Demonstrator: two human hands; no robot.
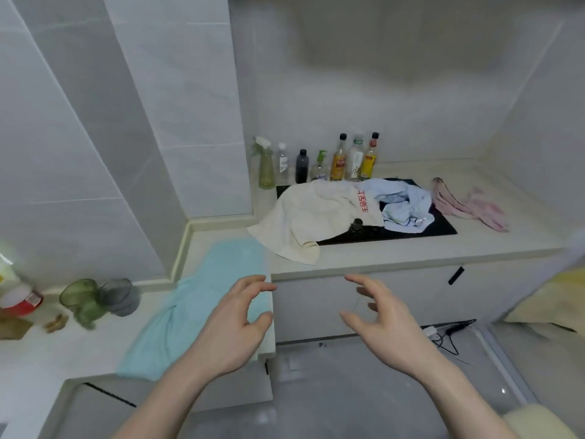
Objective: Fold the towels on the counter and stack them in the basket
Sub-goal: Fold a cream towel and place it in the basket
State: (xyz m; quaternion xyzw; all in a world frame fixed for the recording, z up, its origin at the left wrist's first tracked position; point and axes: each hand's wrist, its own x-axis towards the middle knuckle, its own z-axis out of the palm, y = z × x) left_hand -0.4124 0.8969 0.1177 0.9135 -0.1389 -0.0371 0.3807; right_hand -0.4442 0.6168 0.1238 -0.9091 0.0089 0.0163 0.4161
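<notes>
Mostly the frame is pale kitchen: grey-white tiled walls fill the upper half, and an L-shaped cream counter [395, 251] runs from lower left to centre right. No towel looks folded yet, so the task seems to be at its very start.

Largest of the cloths is a turquoise towel [190, 308], spread fairly flat along the counter at lower left of centre. Next is a cream towel [304, 217], crumpled, with red lettering, draped over the left part of a black cooktop [443, 224] at centre. A light blue towel [402, 205] lies bunched on the cooktop, touching the cream one's right edge. A pink towel [468, 204] lies rumpled on the counter to the right of the cooktop. All four still need folding and stacking.

No basket shows clearly. A blurred yellowish shape at the right edge could be part of one, but the view is too soft to tell.

Two bare forearms reach up from the bottom edge. The left hand [234, 324] hovers over the near right edge of the turquoise towel, fingers spread and gently curved, holding nothing. The right hand [383, 321] hangs in front of the cabinet, fingers likewise spread and empty.

Smaller things: a row of bottles [319, 163] stands behind the cooktop against the wall, and two cups [101, 299] sit at far left.
</notes>
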